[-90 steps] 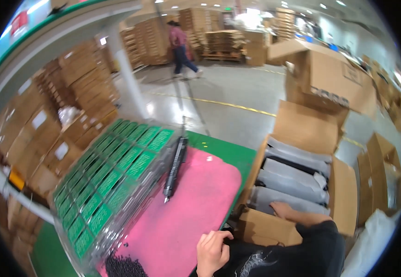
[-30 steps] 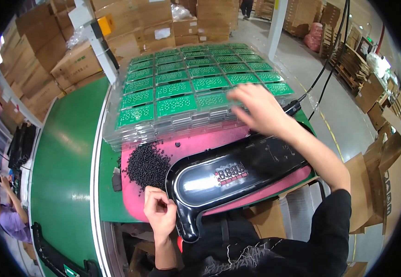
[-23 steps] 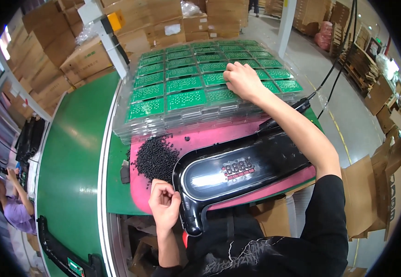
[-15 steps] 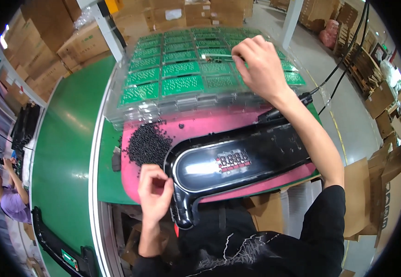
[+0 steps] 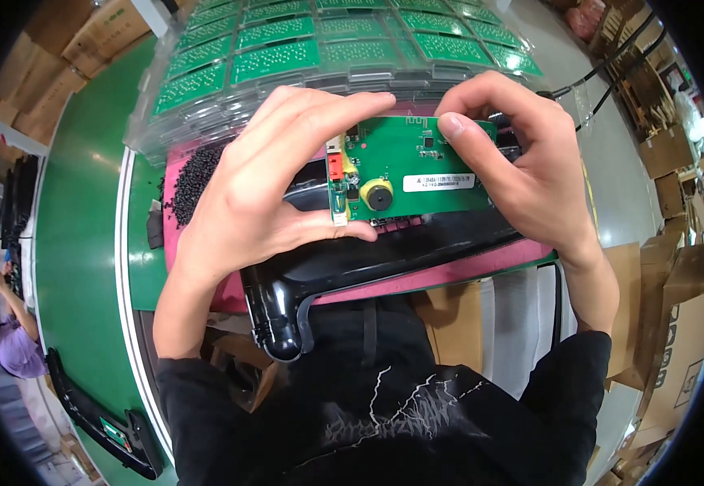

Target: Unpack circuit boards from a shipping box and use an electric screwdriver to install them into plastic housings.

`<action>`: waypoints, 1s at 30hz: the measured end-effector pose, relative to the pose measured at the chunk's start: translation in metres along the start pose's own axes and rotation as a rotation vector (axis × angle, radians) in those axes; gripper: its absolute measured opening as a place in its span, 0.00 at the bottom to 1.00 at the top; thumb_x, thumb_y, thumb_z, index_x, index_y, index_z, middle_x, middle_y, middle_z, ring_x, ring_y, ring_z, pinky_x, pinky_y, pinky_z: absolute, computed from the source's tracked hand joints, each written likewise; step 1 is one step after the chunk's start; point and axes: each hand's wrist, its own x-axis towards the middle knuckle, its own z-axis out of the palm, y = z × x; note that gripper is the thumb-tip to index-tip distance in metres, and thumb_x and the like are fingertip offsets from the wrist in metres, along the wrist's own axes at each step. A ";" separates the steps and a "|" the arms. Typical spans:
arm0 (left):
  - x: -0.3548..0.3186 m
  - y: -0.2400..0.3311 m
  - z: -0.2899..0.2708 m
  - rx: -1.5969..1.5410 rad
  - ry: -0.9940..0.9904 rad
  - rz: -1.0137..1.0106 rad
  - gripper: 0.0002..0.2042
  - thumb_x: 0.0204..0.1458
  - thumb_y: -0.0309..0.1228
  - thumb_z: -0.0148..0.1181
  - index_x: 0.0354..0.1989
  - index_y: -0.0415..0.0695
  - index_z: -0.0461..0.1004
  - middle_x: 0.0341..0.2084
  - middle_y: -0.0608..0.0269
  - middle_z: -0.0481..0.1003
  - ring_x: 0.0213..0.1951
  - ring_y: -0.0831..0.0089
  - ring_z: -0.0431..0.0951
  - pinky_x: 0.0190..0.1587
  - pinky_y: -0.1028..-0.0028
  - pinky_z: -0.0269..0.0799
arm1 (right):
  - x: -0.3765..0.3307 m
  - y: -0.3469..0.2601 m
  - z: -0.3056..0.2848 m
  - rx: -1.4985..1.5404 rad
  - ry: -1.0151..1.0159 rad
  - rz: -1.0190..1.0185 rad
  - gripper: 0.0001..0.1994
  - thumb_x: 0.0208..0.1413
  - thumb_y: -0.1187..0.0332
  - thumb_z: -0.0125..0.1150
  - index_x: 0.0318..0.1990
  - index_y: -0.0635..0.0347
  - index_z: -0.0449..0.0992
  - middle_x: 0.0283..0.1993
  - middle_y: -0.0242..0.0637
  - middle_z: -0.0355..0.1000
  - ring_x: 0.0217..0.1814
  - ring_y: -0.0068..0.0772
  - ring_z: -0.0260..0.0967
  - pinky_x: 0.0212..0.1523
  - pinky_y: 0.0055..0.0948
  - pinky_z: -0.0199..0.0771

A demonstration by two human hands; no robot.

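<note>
You hold a green circuit board (image 5: 412, 168) with your 2 hands, above the black plastic housing (image 5: 384, 251) that lies on the pink mat (image 5: 449, 275). Your left hand (image 5: 263, 186) closes on its left edge, thumb below and fingers above. Your right hand (image 5: 530, 162) pinches the right end. Clear trays of green boards (image 5: 287, 49) stand behind, and black pellets (image 5: 194, 174) lie at the left.

Single head-worn fisheye view, looking steeply down, close above the pink mat (image 5: 465, 271)
</note>
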 end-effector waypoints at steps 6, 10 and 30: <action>-0.020 -0.015 0.023 -0.386 0.075 -0.095 0.33 0.29 0.31 0.74 0.48 0.39 0.67 0.42 0.57 0.73 0.42 0.66 0.73 0.40 0.72 0.69 | -0.013 0.011 -0.004 -0.042 -0.077 0.005 0.06 0.49 0.76 0.61 0.35 0.67 0.74 0.31 0.33 0.71 0.31 0.23 0.65 0.36 0.20 0.65; -0.029 -0.014 0.026 -0.359 0.028 -0.191 0.32 0.30 0.29 0.72 0.49 0.38 0.68 0.42 0.56 0.73 0.42 0.64 0.73 0.42 0.71 0.69 | -0.018 0.021 0.001 -0.065 -0.113 0.013 0.05 0.48 0.78 0.59 0.34 0.67 0.76 0.29 0.36 0.73 0.28 0.25 0.68 0.31 0.22 0.67; -0.042 -0.006 0.035 -0.113 -0.537 -0.563 0.28 0.29 0.36 0.73 0.42 0.40 0.69 0.38 0.58 0.70 0.37 0.58 0.74 0.39 0.68 0.71 | -0.066 0.073 0.025 -0.047 -0.252 0.063 0.23 0.30 0.68 0.74 0.38 0.64 0.74 0.36 0.39 0.73 0.36 0.41 0.69 0.38 0.32 0.71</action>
